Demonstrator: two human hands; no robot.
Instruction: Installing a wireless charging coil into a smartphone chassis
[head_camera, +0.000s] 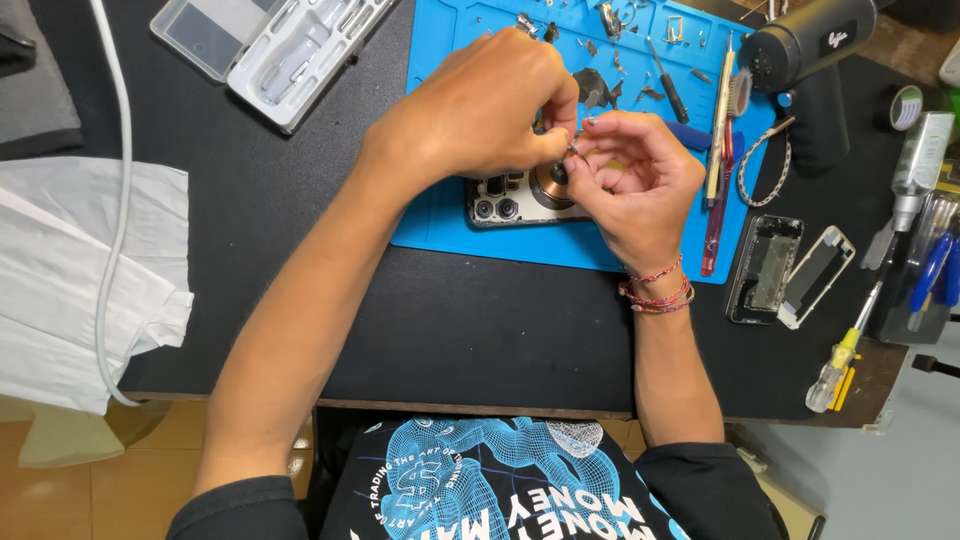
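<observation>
A person's 2 bare hands meet over an opened phone lying on a blue work mat on a black table. The left hand curls down over the phone, fingers pinched narrow on a thin metal tool — whether tweezers or a pick cannot be told. The right hand, with braided bracelets at the wrist, is loosely cupped just beside it, fingertips touching the tool's end above the phone's copper-coloured coil. Small metal parts lie scattered on the mat's far edge. To the right — a yellow-handled screwdriver, a dark phone frame and a black heat gun; a clear tool case sits upper left.
</observation>
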